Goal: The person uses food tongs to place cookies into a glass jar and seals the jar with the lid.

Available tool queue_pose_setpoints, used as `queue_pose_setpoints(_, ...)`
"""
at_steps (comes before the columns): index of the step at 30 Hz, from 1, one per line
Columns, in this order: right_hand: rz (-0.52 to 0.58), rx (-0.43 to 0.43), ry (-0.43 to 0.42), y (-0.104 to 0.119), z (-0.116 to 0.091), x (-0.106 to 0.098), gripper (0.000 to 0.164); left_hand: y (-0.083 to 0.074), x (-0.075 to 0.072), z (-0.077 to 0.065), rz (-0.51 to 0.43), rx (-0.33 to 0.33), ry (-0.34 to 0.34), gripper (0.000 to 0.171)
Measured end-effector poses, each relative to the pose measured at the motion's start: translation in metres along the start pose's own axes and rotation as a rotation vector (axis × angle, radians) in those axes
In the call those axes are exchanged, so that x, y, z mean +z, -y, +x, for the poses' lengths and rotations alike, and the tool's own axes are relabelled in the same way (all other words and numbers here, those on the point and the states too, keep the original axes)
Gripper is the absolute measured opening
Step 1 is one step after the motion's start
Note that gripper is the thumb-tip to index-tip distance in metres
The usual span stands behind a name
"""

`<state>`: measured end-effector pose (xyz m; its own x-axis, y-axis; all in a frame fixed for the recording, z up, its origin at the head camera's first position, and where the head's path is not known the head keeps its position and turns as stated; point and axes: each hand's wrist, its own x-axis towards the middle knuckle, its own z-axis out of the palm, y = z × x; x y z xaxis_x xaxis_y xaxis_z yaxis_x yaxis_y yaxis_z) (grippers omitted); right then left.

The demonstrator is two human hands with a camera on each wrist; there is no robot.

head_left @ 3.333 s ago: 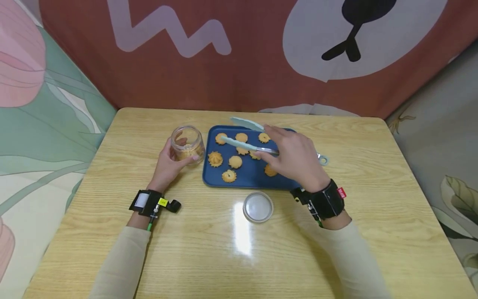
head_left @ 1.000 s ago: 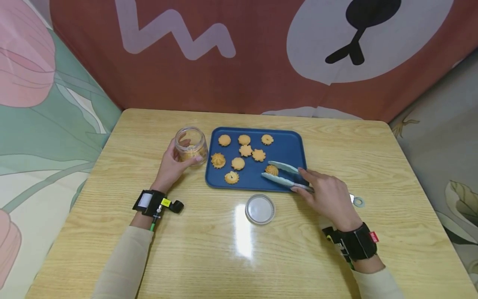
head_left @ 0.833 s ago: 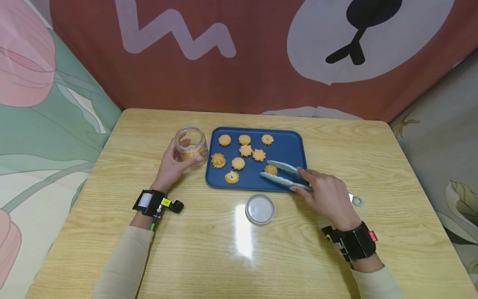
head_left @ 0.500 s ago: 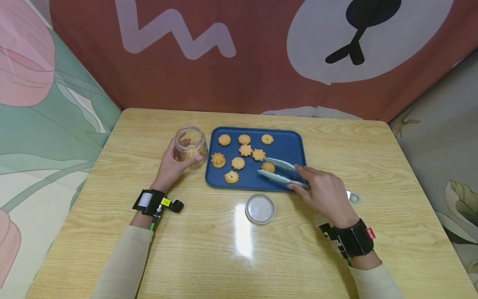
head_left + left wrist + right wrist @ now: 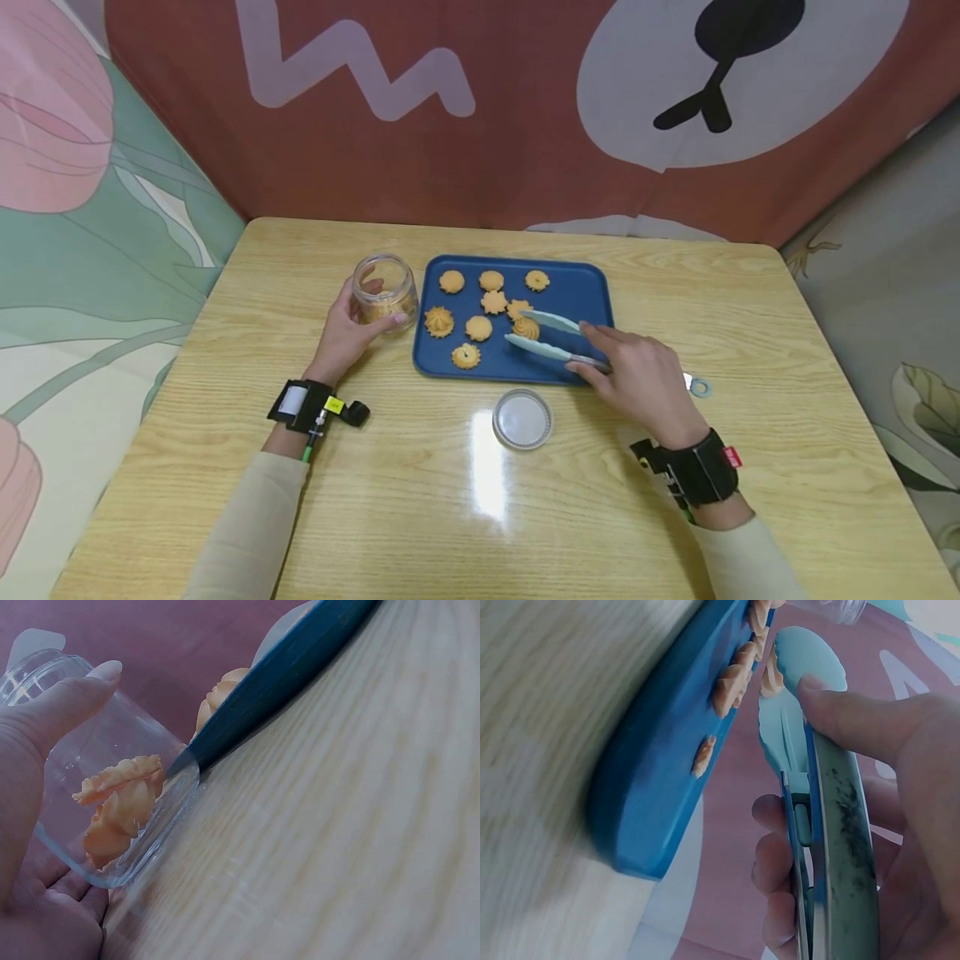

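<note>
My left hand (image 5: 345, 329) grips a clear jar (image 5: 384, 287) at the tray's left side, thumb and fingers around its wall. The jar has no lid on, and a few cookies (image 5: 120, 810) lie at its bottom in the left wrist view. My right hand (image 5: 637, 375) holds tongs (image 5: 551, 352) with pale blue tips and metal arms. A swirled cookie (image 5: 525, 327) is between the tong tips. In the right wrist view that cookie (image 5: 771, 679) shows raised off the tray, partly hidden by the tips.
Several cookies of different shapes, one a ridged star cookie (image 5: 438, 322), lie on the blue tray (image 5: 592, 292). A round lid (image 5: 522, 419) lies on the wooden table (image 5: 405, 517) in front of the tray. A patterned cloth (image 5: 525, 167) stands behind the table.
The tongs swung down from over the tray's middle to the swirled cookie at its right, then carried it left and slightly back. The left hand and jar stay in place.
</note>
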<state>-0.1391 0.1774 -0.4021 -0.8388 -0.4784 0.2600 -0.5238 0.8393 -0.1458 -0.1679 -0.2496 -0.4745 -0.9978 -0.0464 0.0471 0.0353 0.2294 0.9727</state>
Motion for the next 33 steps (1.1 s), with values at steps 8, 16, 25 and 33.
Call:
queue_pose_setpoints(8,0.002,-0.022,-0.007,0.010,0.014,-0.004,0.064,0.000,0.000,0.000,-0.005,-0.003,0.000,0.096)
queue_pose_setpoints(16,0.001,-0.070,-0.037,0.023,0.029,-0.007,0.064,0.001,0.000,0.001,-0.007,-0.002,0.002,0.095)
queue_pose_setpoints(25,0.002,-0.094,-0.039,0.035,0.045,-0.012,0.064,0.000,0.000,0.001,-0.008,-0.004,0.009,0.096)
queue_pose_setpoints(33,0.017,-0.102,-0.042,0.042,0.054,-0.010,0.063,0.000,0.000,0.001,-0.011,-0.016,0.003,0.097)
